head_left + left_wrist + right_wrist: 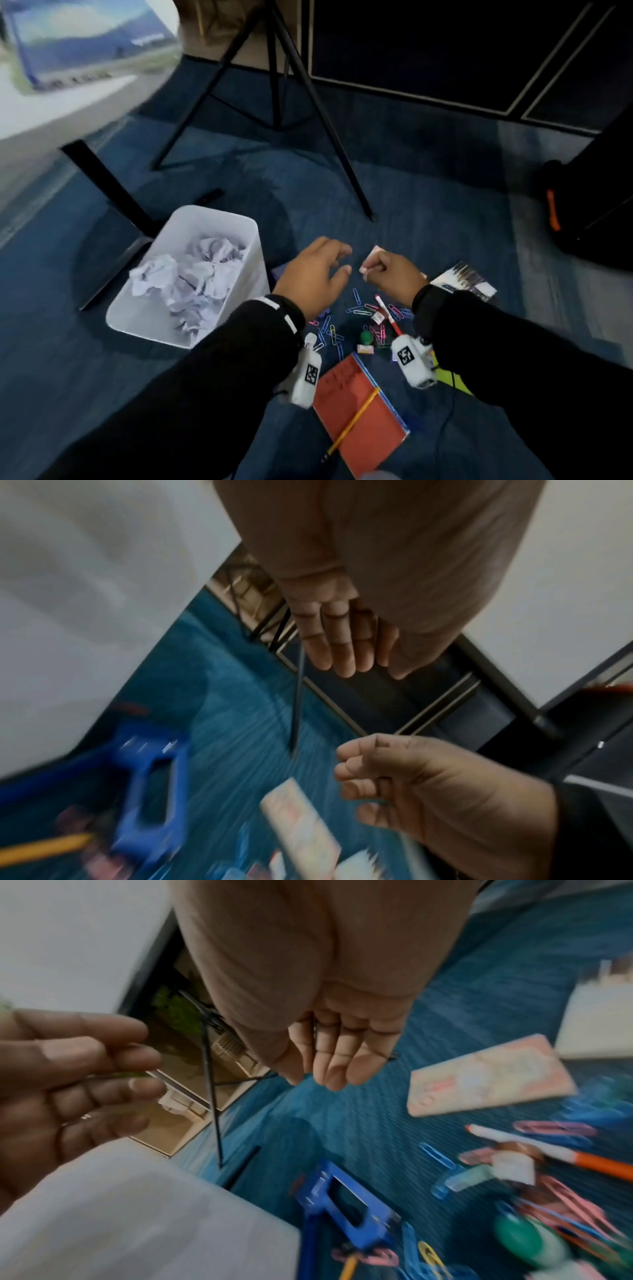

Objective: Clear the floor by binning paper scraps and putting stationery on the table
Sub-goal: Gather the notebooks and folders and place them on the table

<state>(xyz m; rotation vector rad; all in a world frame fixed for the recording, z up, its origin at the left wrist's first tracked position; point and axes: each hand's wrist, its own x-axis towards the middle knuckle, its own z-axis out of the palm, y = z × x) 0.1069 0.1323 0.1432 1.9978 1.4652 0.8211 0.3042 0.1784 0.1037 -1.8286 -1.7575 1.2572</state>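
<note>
**Hands low over the stationery heap, pink pad just off my right fingertips**

My left hand (311, 274) hovers with its fingers spread and nothing in it. My right hand (390, 274) is loosely curled. From the head it looks almost like a fist, but the right wrist view shows bare fingers with nothing between them, so I judge it empty.

The pink pad (489, 1080) is what I judge the next move turns on. It lies flat on the carpet just beyond my right fingertips and a little to their right, with its long axis running across the line of my fingers. The right hand is plainly the nearer one; the left would have to cross over.

Below both wrists lie the paper clips (358, 310), a red-and-white pen (387, 313) and a green round thing (366, 337), close together. The red notebook (359, 411), with a pencil (356, 419) lying on it, is nearer my body. The bin (219, 219) stands to my left, holding crumpled paper (191, 277), and I see no loose scraps on the floor. The table (51, 113) is up and away to the left.

A blue tool (342, 1213), perhaps a stapler or punch, lies near the bin; from the head my left hand covers nearly all of it. Both wrist views are smeared, so I cannot tell what the pad really is. From the head my own knuckles hide most of it.
</note>
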